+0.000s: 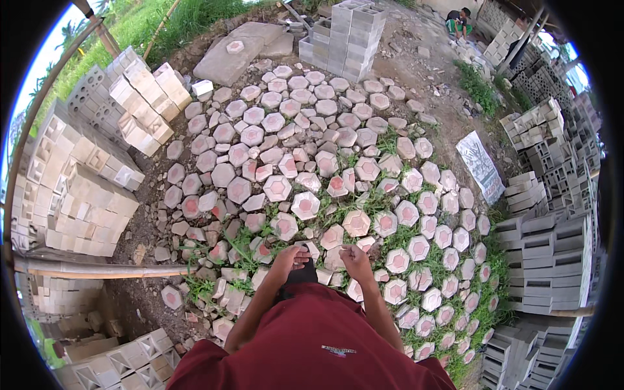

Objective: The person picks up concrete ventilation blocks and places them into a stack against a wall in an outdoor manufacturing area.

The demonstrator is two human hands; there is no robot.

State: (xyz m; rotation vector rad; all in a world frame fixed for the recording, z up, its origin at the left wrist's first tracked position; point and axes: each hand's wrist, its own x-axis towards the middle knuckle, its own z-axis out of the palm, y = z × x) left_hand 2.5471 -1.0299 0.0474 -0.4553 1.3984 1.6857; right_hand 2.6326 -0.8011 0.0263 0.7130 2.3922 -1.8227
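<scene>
Both my hands are raised in front of my red shirt, close together. My left hand rests on a dark object held against my waist; how firmly it grips it I cannot tell. My right hand has its fingers curled, with nothing visible inside them. Below them, hexagonal paving blocks with pink centres cover the ground among grass tufts.
Stacks of pale concrete blocks stand at the left, grey hollow blocks at the right and a grey stack at the back. A bamboo pole lies at the left. A person crouches far back right.
</scene>
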